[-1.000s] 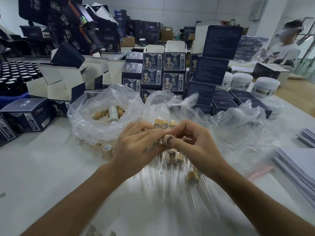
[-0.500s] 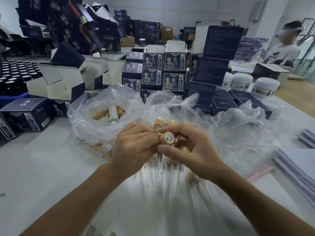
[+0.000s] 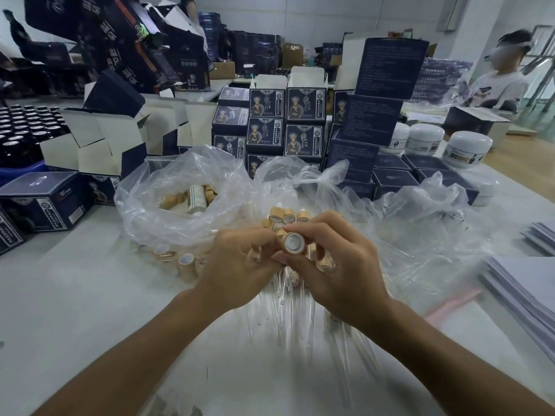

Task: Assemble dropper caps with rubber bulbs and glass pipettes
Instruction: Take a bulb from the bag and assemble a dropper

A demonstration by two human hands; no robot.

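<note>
A: Over the middle of the counter [image 3: 60,310], both hands meet just above a loose pile of glass pipettes [image 3: 288,313]. The right hand [image 3: 339,265] pinches a wooden dropper cap [image 3: 293,242] between thumb and forefinger, its open white-lined end turned toward the camera.

B: And the left hand [image 3: 240,265]?

A: Its fingers are curled in close against the cap. Something thin and clear seems to sit in that grip, probably a pipette, but I cannot tell for sure; the fingers cover it.

B: Where are the other parts?

A: More caps [image 3: 285,216] lie just behind the hands, and a clear plastic bag [image 3: 180,202] to the left holds further wooden pieces. A few caps [image 3: 186,262] sit on the counter beside that bag.

B: What could go wrong?

A: My guess is the glass. If a pipette goes into the cap at a slant, or is pushed hard, it could snap near the neck and cut a finger. The cap is held only by a light pinch, so a sideways push could twist it loose and drop it onto the pipettes below, chipping them. Those tubes are round and lie loose, so a knock from a wrist could roll them toward the edge.
</note>
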